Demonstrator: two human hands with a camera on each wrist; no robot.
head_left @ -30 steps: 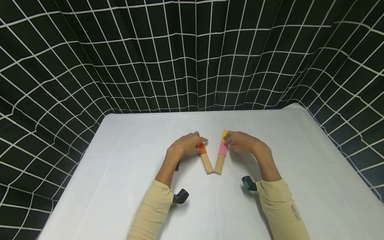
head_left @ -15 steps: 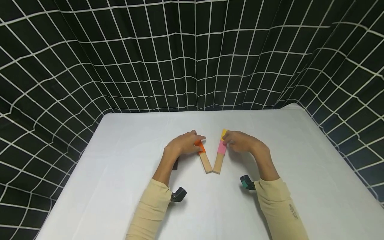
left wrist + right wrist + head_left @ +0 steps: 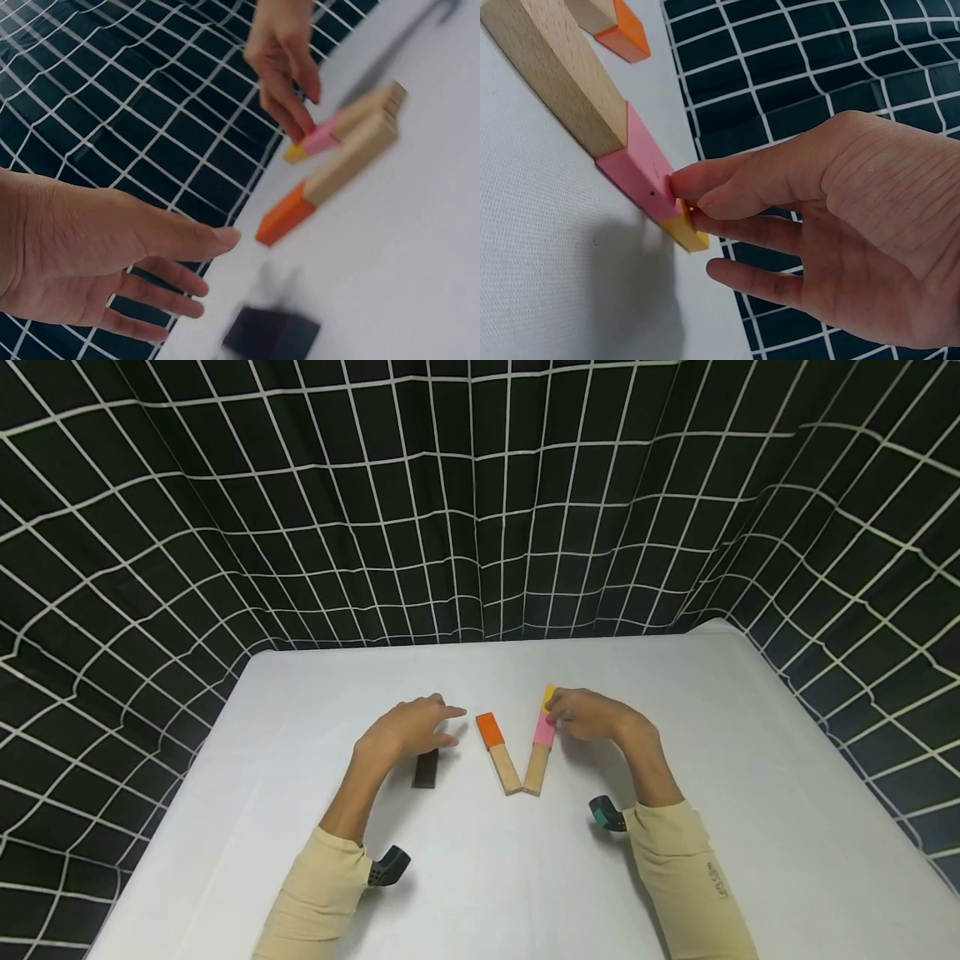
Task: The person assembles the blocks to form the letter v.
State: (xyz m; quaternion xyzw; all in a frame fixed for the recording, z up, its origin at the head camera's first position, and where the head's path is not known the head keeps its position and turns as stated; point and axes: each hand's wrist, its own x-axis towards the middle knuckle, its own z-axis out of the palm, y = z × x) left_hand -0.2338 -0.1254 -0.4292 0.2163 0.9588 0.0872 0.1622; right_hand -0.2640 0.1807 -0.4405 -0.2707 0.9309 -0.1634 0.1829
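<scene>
Two plain wooden blocks, a left one (image 3: 506,770) and a right one (image 3: 536,770), lie on the white table in a V, meeting at their near ends. An orange block (image 3: 490,730) continues the left arm. On the right arm a pink block (image 3: 543,732) comes first, then a yellow block (image 3: 694,234). My right hand (image 3: 588,714) touches the pink and yellow blocks near their joint with extended fingertips. My left hand (image 3: 405,729) hovers with spread fingers, holding nothing, over a dark brown block (image 3: 425,768) that it partly hides.
A black curtain (image 3: 360,485) with a white grid surrounds the table's far edge and sides. Each wrist carries a small black camera, the left camera (image 3: 389,866) and the right camera (image 3: 607,814), sticking inward above the white tabletop (image 3: 487,877).
My left hand has let go of the orange block and moved left, above the dark brown block, uncovering more of both. My right hand stays at the pink and yellow blocks.
</scene>
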